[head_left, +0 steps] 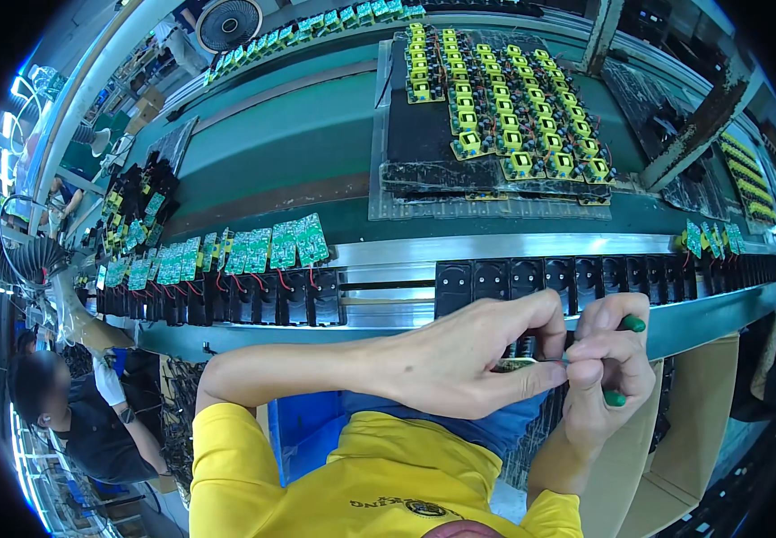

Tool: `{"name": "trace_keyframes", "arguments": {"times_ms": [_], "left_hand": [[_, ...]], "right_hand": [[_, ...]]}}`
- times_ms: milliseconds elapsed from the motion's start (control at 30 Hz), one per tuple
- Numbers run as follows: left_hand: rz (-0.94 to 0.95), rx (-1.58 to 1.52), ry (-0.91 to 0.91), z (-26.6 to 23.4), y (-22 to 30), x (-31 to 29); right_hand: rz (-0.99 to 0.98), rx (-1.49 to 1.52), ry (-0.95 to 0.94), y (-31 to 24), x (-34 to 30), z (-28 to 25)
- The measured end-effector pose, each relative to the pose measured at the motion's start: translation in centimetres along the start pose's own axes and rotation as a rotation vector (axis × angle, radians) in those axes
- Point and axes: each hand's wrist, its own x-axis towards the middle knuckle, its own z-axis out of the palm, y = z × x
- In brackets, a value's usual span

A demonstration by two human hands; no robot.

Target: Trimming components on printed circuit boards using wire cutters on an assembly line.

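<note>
My left hand (473,359) is closed in a pinch on a small circuit board (515,365), of which only an edge shows between thumb and fingers. Close against it, my right hand (605,372) is curled round a two-handled tool with green handle ends (615,397), like small pliers. The tool's jaws are mostly hidden by the fingertips, where the two hands meet. Both hands are in front of a row of open black plastic cases (525,280) on the metal rail.
Black cases with green circuit boards (249,251) wired to them line the rail at left. Beyond lies a green conveyor (271,143) with a stack of yellow-topped boards (504,108). A cardboard box (697,430) and blue bin (303,435) are below. Another person (92,430) works at left.
</note>
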Motion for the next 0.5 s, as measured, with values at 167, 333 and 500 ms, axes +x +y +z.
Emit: {"name": "trace_keyframes", "arguments": {"times_ms": [167,333,500], "left_hand": [[0.296,0.023,0.127,1.2,-1.6,0.4],[0.264,0.26,0.278,0.9,-0.6,0.1],[0.287,0.42,0.298,0.7,-1.0,-0.2]], "right_hand": [[0.069,0.138,0.011,-0.4,0.1,0.2],[-0.011,-0.266,0.132,-1.0,-0.4,0.7],[-0.095,-0.467,0.085,-0.7,-0.7,0.8]]}}
